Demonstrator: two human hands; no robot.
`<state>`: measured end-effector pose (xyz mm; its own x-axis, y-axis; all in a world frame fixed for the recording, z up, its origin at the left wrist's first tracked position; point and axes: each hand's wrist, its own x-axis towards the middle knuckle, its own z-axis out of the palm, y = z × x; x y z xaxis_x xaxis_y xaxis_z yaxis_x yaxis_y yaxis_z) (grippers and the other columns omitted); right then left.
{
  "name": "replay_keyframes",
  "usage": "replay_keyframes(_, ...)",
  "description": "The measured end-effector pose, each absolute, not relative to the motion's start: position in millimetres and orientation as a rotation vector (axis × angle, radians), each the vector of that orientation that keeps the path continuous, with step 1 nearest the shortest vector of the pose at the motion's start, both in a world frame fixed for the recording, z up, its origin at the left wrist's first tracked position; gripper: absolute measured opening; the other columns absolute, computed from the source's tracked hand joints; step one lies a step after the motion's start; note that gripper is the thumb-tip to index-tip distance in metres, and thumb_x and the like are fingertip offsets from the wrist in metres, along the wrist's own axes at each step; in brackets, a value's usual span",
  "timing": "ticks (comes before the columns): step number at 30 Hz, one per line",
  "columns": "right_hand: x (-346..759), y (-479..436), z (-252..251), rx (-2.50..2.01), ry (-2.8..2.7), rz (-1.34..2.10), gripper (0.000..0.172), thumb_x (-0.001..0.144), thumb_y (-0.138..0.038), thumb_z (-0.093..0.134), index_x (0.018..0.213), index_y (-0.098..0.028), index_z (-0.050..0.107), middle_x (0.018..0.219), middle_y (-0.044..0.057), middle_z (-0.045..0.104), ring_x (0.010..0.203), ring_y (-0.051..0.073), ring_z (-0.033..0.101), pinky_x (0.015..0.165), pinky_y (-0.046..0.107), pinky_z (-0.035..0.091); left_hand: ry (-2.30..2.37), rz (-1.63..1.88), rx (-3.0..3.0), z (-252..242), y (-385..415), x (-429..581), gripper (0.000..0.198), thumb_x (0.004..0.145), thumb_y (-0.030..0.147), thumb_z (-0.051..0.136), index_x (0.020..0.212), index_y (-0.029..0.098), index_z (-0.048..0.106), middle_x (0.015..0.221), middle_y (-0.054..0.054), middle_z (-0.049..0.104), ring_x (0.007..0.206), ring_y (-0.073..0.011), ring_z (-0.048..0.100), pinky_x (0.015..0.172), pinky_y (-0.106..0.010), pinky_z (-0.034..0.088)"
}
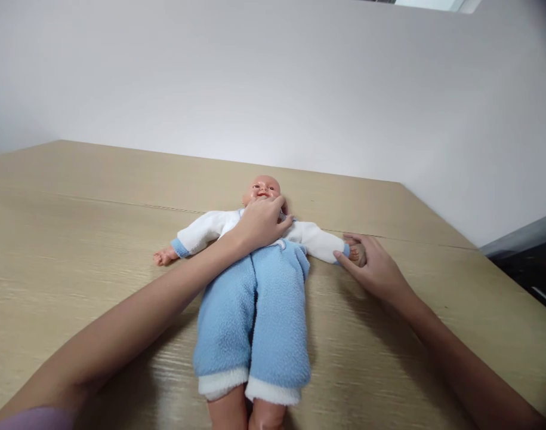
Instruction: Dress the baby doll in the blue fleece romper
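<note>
A baby doll [255,316] lies on its back with arms spread, its head away from me and its legs toward me. It wears a white fleece top [211,225] with blue cuffs and blue fleece trousers with white hems. My left hand [264,221] is at the doll's collar, below its chin, with fingers curled; the fingertips are partly hidden. The forearm crosses the doll's chest. At the doll's arm on the right, my right hand [373,266] has thumb and fingers around the blue cuff [346,250] and the doll's small hand.
The doll rests on a light wooden table [98,239] with a seam running across it. Behind stands a plain pale wall [255,83]. A dark object [527,263] is beyond the table's right edge.
</note>
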<state>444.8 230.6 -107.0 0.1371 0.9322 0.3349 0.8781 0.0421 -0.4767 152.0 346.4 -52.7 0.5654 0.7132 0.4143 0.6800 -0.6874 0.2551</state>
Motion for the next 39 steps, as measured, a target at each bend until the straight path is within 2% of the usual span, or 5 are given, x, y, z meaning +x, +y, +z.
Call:
replay_keyframes(6,408.2,211.4,-93.0,-1.699,-1.792,-0.274,0.047,0.100,-0.052,0.063,0.135,-0.020,0.065,0.135,0.021,0.064,0.118,0.040,0.067,0.101,0.056,0.056,1.264,0.899,2.809,-49.5,346.1,147.6,0.025,0.109,0.039,0.055,0.107,0.017,0.066,0.120,-0.019,0.073,0.125,-0.0385,0.059,0.113,-0.053,0.041)
replay_keyframes(13,353.1,212.9,-97.9,-1.369,-1.574,1.052,0.040,0.100,-0.063,0.066,0.118,-0.027,0.065,0.085,0.001,0.060,0.072,0.020,0.056,0.062,0.033,0.046,0.857,0.932,2.732,-39.4,340.9,149.2,0.014,0.106,0.033,0.059,0.103,0.021,0.065,0.112,-0.011,0.073,0.113,-0.0304,0.061,0.107,-0.046,0.043)
replay_keyframes(19,353.5,236.9,-98.7,-1.174,-1.320,1.503,0.041,0.091,-0.061,0.075,0.086,-0.025,0.056,0.074,-0.004,0.045,0.062,0.014,0.039,0.054,0.028,0.034,0.647,0.707,2.676,-42.2,338.0,152.4,0.022,0.106,0.039,0.061,0.101,0.019,0.069,0.101,-0.008,0.076,0.101,-0.0265,0.063,0.098,-0.041,0.045)
replay_keyframes(29,368.0,246.8,-117.3,-1.183,-1.426,1.453,0.037,0.094,-0.057,0.076,0.106,-0.026,0.060,0.071,-0.008,0.043,0.057,0.013,0.035,0.053,0.027,0.028,0.586,0.364,2.570,-37.2,334.1,148.3,0.036,0.105,0.048,0.057,0.083,0.022,0.067,0.079,0.000,0.069,0.083,-0.0211,0.063,0.097,-0.040,0.042)
replay_keyframes(39,352.6,235.9,-109.4,-1.183,-1.338,1.143,0.039,0.090,-0.050,0.077,0.115,-0.032,0.053,0.100,-0.002,0.056,0.069,0.015,0.043,0.060,0.029,0.036,0.554,0.435,2.366,-41.7,340.4,148.5,0.021,0.101,0.039,0.064,0.112,0.022,0.063,0.087,0.001,0.063,0.080,-0.0183,0.061,0.071,-0.031,0.043)
